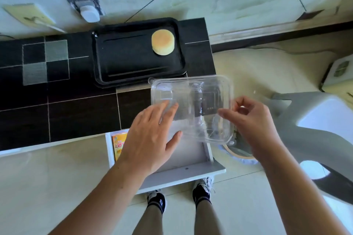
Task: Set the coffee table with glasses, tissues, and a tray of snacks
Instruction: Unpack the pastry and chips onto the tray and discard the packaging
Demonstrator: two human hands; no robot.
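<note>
We see pale glossy floor tiles (57,187) under bright daylight. A black tiled coffee table (57,105) stands beside a grey plastic stool (315,120).

Bright daylight, soft shadows; glare on the clear container (192,108); wide-angle bending at the edges, slight softness

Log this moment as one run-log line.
left hand: under clear box | right hand: pinching box edge | cake: on black tray | drawer: open

Bare forearms and legs, 2 black socks (157,202), white-and-black sneakers (202,189).
</note>
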